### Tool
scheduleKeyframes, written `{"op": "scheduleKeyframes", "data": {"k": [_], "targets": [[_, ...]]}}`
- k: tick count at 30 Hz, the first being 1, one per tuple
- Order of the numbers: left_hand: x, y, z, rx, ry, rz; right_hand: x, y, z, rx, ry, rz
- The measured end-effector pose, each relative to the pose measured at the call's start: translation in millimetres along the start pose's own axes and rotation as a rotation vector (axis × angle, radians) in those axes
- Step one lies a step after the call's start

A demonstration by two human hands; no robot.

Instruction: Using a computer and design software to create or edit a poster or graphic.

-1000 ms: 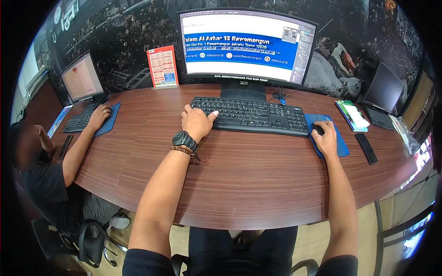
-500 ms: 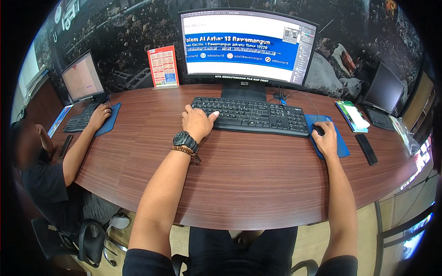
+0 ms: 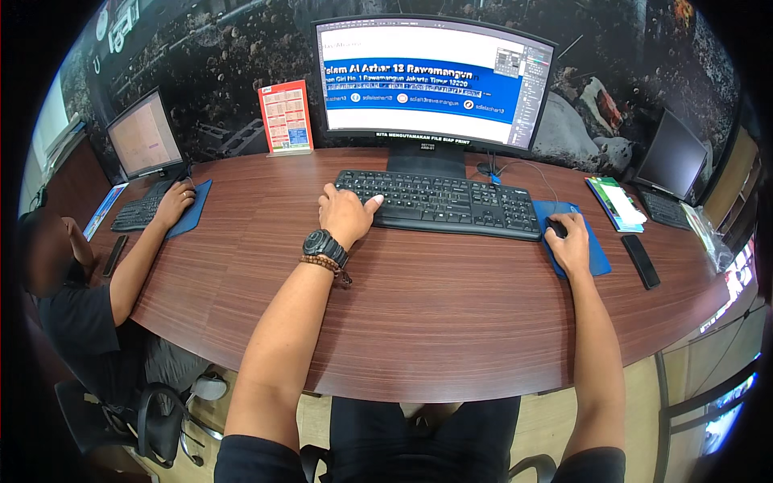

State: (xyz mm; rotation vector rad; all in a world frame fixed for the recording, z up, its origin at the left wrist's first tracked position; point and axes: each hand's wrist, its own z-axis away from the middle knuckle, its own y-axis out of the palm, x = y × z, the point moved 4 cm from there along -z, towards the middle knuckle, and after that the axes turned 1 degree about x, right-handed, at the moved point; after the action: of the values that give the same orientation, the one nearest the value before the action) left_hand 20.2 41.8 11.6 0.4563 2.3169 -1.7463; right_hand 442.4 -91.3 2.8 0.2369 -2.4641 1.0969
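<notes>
My left hand (image 3: 346,217) rests over the left end of a black keyboard (image 3: 439,203), its fingers on the keys and its thumb held apart; it grips nothing. A dark watch (image 3: 324,245) and a beaded bracelet (image 3: 320,262) circle that wrist. At the keyboard's right, my right hand (image 3: 571,245) is curled over a black computer mouse (image 3: 555,229), which it partly hides. Under the mouse lies a blue mouse pad (image 3: 598,256). Behind the keyboard stands a wide monitor (image 3: 435,76) showing a blue banner layout with white lettering in a design program.
A red and white card stand (image 3: 286,118) is left of the monitor. Right of the pad lie a black phone (image 3: 641,262) and brochures (image 3: 615,204), near a second, dark monitor (image 3: 672,153). At the left, another person's hand (image 3: 175,204) is on a blue pad beside another keyboard (image 3: 138,212).
</notes>
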Motion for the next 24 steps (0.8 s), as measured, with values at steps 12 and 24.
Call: {"op": "scheduleKeyframes", "data": {"k": [12,24], "targets": [[-1.7,-1.0,1.5,0.045,-0.037,0.009,7.4,-0.8,3.0,0.028,-0.019,-0.024],[-1.5,-2.1,2.2,0.002,-0.005,-0.007,25.7,-5.3,4.6,0.042,-0.089,0.056]]}}
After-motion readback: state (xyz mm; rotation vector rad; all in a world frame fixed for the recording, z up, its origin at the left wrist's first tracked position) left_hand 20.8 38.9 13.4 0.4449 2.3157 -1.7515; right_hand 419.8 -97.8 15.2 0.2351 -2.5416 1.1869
